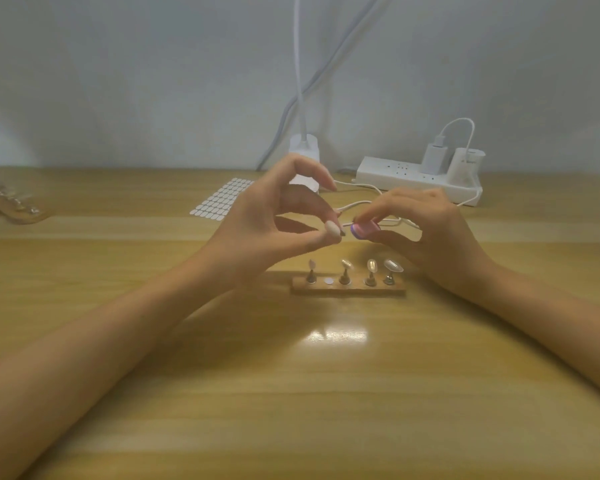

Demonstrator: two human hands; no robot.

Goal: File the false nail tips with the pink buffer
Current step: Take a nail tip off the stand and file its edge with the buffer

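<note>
Pink with a lilac end face, the buffer [366, 230] is pinched in the right hand [426, 230], fingertips curled over its top and thumb beneath. It is held in the air just to the right of the left hand's fingertips. The left hand [274, 220] pinches a pale false nail tip [333, 231] between thumb and a bent finger, its other fingers arched above and holding nothing. Tip and buffer end are either just apart or barely touching; the blur does not let me say which. Below both hands, nearer the person, a wooden holder [349, 289] lies on the table [326, 393]. It carries four more tips on posts [372, 271] and one bare round spot [328, 281] between the first and second. Beyond the left hand lies a sheet of white stickers [222, 199]; beyond the right hand, a white power strip [413, 176]. I judge the held tip to be very light, thin, springy plastic with a glossy, slippery curve, likely to twist or flick away under a hard stroke. It is best gripped by its sides near the base, thumb bracing underneath and the free edge left clear. The buffer looks like light, slightly giving foam, so a hold close to its working end should allow short, gentle strokes.
</note>
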